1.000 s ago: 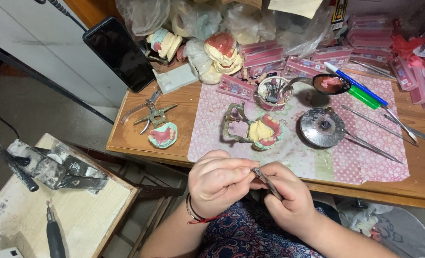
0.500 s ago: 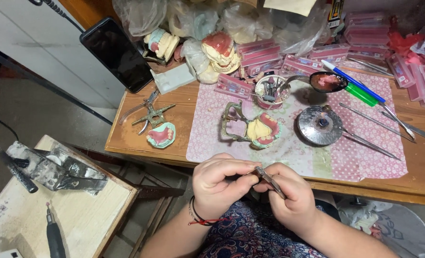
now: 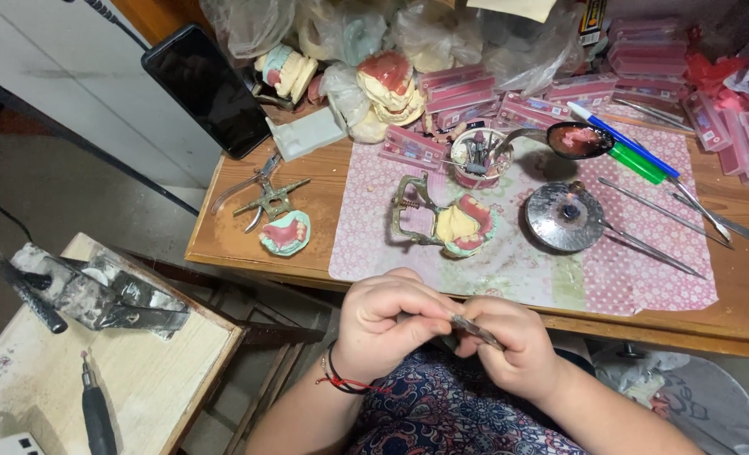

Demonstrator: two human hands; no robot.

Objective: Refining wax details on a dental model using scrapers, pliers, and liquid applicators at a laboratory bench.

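Left hand and right hand fingers both pinching small metal tool, below bench edge, dental articulator beyond

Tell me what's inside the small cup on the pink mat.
The cup holds a bunch of thin metal burs or bits standing upright, some dark-tipped. Its rim and contents hide the bottom, so anything lying there cannot be seen. It stands on the mat, behind the hinged dental model.

Dental workshop: denture casts, articulator with teeth model, pliers, metal tools on wooden tabletop.
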